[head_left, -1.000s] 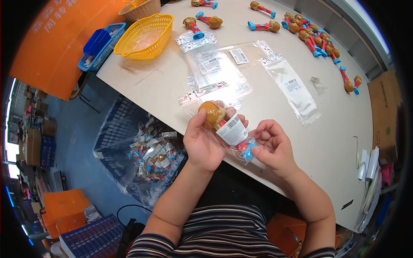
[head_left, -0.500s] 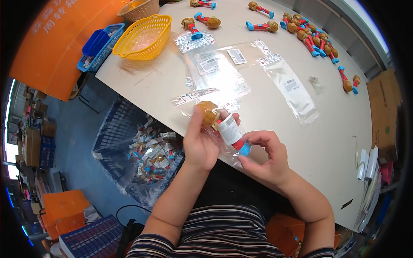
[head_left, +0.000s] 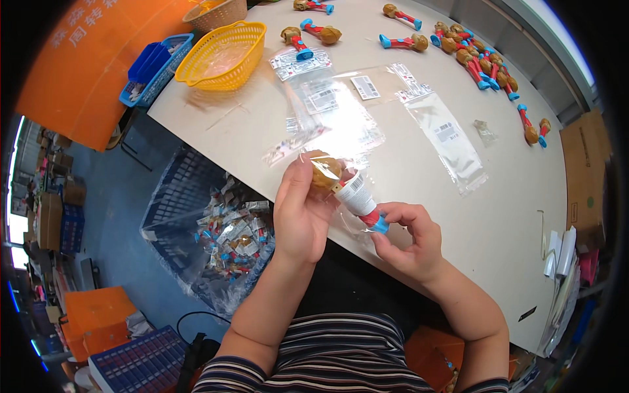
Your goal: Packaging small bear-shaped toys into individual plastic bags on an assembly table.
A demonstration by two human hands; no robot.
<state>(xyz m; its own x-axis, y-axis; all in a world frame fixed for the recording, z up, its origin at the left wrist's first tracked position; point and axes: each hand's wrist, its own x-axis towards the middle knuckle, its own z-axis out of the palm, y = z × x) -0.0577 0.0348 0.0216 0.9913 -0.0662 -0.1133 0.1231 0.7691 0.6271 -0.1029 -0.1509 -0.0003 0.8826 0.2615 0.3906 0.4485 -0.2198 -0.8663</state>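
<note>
Over the table's front edge, a toy with a round brown top, red body and blue end lies slantwise inside a clear plastic bag with a white barcode label. My left hand is closed around the brown top, its thumb on the near side and other fingers partly hidden behind. At the blue end, my right hand pinches the toy and bag between thumb and curled fingers. Just beyond lie flat clear bags with printed headers, and another labelled bag to the right.
Similar unbagged toys are heaped at the far right, with several more along the back. A yellow basket and a blue basket stand far left. Below the table's left edge, a blue crate holds bagged toys.
The bagged toy has shifted slightly right and its brown top has turned a little. My left hand has risen slightly along it; my right hand has moved slightly right with the blue end.
</note>
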